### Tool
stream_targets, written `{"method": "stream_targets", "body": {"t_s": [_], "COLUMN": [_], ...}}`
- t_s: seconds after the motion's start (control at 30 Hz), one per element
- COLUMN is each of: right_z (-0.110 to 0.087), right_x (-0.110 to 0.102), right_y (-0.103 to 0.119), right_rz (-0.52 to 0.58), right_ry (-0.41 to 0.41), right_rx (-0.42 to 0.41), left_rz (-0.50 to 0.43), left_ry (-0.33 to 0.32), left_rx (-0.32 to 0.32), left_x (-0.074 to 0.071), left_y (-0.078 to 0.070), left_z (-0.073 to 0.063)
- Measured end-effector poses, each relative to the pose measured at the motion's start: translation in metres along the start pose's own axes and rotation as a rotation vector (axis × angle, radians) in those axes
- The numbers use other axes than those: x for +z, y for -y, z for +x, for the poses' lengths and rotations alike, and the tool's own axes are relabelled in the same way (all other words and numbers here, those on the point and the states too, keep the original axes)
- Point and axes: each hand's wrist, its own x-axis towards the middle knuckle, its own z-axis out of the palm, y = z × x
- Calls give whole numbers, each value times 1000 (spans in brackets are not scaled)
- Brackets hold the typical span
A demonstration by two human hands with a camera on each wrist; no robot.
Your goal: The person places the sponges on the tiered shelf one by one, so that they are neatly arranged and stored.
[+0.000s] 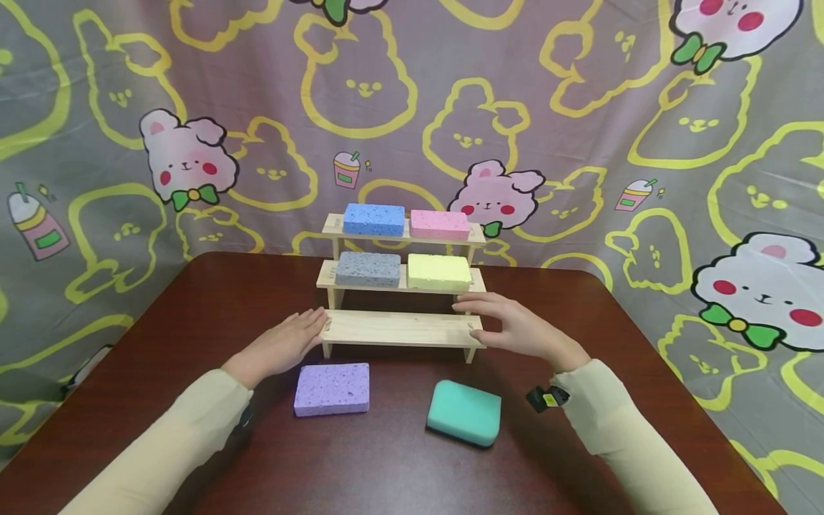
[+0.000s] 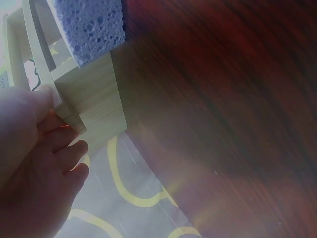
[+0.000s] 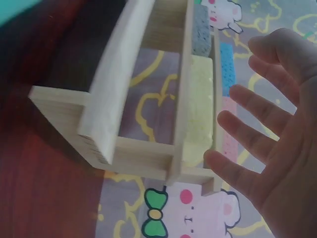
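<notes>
A three-step pale wooden stand (image 1: 399, 327) stands on the dark table. At the left end of its lowest step is my left hand (image 1: 283, 345); in the left wrist view, its thumb and forefinger grip the board's end. My right hand (image 1: 508, 325) hovers by the right end, fingers spread and holding nothing, apart from the wood in the right wrist view. A purple sponge (image 1: 332, 390) and a green scouring sponge (image 1: 464, 413) lie on the table in front. The middle step bears a grey sponge (image 1: 368, 269) and a yellow sponge (image 1: 439, 272).
On the top step sit a blue sponge (image 1: 374, 219) and a pink sponge (image 1: 440, 224). Behind the table (image 1: 244, 286) hangs a grey curtain (image 1: 412, 157) with cartoon bears and rabbits. A small black device (image 1: 547, 398) is on the right wrist.
</notes>
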Motion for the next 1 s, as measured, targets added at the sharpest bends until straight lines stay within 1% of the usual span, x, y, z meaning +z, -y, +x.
{"method": "stream_targets", "body": {"t_s": [0.17,0.3,0.53,0.7,0.77,0.87,1.0], "right_z": [-8,-14,-24,-32,-35,-38,-41], "right_x": [11,21,41,52,55,59,62], "right_y": [3,5,4,4,5,6,10], "right_rz": [18,53,104,127,133,122,101], "right_ry": [38,80,200,263,278,304,358], "right_rx": [-2,-32,-38,-101,-109,-89,-12], "left_rz": [0,0,9,2,0,0,-3], "left_ry": [-4,-3,-11,-6,-4,-4,0], "left_rx": [3,1,10,7,1,-1,-6], "left_x": [2,2,2,2,1,1,2], "left_y": [1,1,2,1,0,0,0], "left_z": [0,0,1,1,0,0,0]}}
